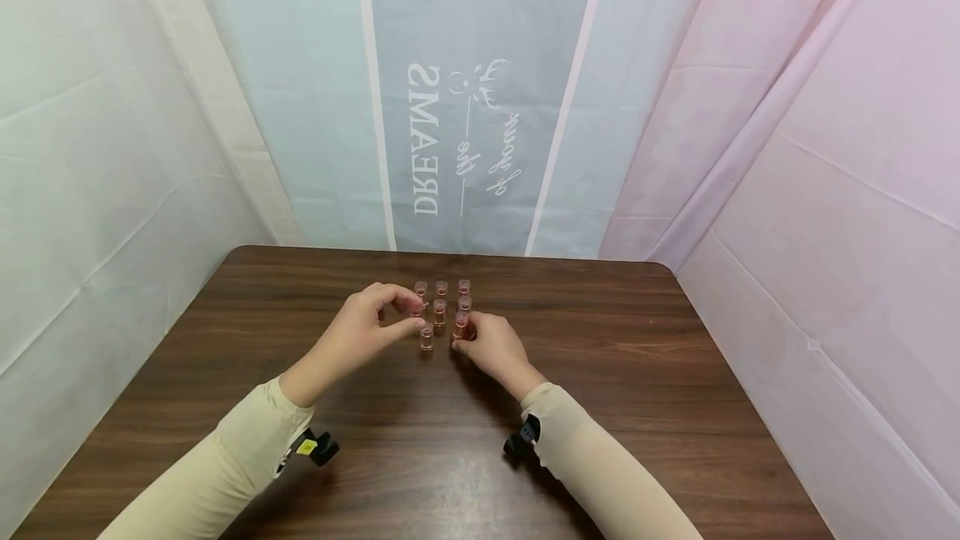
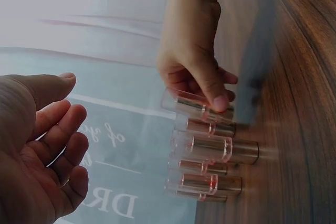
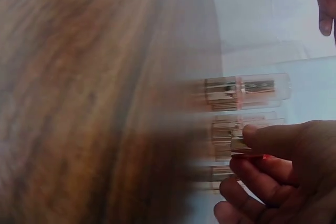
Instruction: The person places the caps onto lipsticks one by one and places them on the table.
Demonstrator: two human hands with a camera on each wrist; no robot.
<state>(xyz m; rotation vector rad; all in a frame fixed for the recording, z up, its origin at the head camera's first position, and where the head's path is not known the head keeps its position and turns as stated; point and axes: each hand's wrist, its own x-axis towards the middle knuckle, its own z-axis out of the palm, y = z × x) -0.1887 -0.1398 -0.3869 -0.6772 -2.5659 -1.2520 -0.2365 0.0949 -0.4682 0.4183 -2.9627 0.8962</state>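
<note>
Several lipstick tubes (image 1: pixel 440 313) with clear caps and shiny gold-toned bases stand upright in a tight group on the brown table. My right hand (image 1: pixel 495 346) pinches the near right tube (image 1: pixel 461 325) between thumb and fingers, low on its base, as the right wrist view also shows. On the group's left side hovers my left hand (image 1: pixel 366 322), fingers loosely bent and thumb apart, holding nothing in the left wrist view. Nearest its thumb is the front left tube (image 1: pixel 427 338). In the head view, its fingertips partly hide another tube behind.
The wood-grain table (image 1: pixel 600 407) reaches back to a hanging cloth (image 1: pixel 322 107) with white lettering. White and pinkish cloth walls stand at both sides. Dark devices are strapped at both wrists (image 1: pixel 318 447).
</note>
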